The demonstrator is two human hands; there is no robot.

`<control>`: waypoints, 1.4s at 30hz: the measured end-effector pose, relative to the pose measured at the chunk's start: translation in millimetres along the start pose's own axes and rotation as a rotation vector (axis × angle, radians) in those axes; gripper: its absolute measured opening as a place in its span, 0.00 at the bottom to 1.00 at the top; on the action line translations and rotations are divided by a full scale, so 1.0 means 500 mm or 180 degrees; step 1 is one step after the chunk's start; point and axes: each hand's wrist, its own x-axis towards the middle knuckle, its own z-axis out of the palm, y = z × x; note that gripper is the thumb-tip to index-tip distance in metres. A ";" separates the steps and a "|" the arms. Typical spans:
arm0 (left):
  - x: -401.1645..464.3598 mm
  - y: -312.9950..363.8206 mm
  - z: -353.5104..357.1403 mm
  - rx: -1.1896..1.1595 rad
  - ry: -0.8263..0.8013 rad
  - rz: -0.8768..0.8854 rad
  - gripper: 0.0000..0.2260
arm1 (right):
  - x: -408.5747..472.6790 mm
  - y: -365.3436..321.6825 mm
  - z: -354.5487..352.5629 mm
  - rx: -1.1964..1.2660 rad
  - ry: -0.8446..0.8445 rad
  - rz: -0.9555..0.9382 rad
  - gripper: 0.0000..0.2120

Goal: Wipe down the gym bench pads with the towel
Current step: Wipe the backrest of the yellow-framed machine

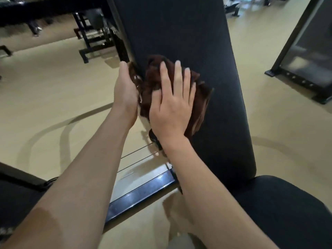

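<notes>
The back pad [179, 33] at upper centre is matt black upholstery with a fine grain, as is the seat pad [287, 203] at lower right. The towel [152, 81] is dark brown, soft crumpled cloth. The floor [53, 87] is smooth, faintly glossy beige; the frame rail [143, 193] at lower centre is glossy dark metal.

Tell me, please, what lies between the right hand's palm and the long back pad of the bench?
In the head view, the brown towel lies there: the right hand presses it flat against the back pad, fingers straight.
</notes>
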 end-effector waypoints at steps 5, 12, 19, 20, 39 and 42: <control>0.003 -0.064 0.015 -0.0144 -0.0076 0.0271 0.26 | 0.003 0.015 0.000 -0.0034 0.0048 -0.0062 0.26; 0.032 -0.204 0.035 -0.0252 0.0000 -0.0045 0.56 | -0.184 0.082 -0.016 -0.0270 0.0055 0.0689 0.27; -0.038 -0.142 0.045 0.0160 0.0053 0.0373 0.34 | 0.051 0.112 -0.027 -0.0241 -0.0095 -0.0035 0.29; -0.035 -0.145 0.047 0.0134 0.0101 0.0388 0.33 | 0.059 0.126 -0.027 -0.0268 -0.0070 -0.0013 0.29; -0.059 -0.159 0.098 0.0353 0.1225 0.0532 0.28 | 0.081 0.167 -0.036 -0.0307 0.0003 0.0200 0.29; -0.066 -0.157 0.102 0.0358 0.1251 0.0503 0.26 | 0.069 0.258 -0.064 -0.0326 0.0163 0.0990 0.28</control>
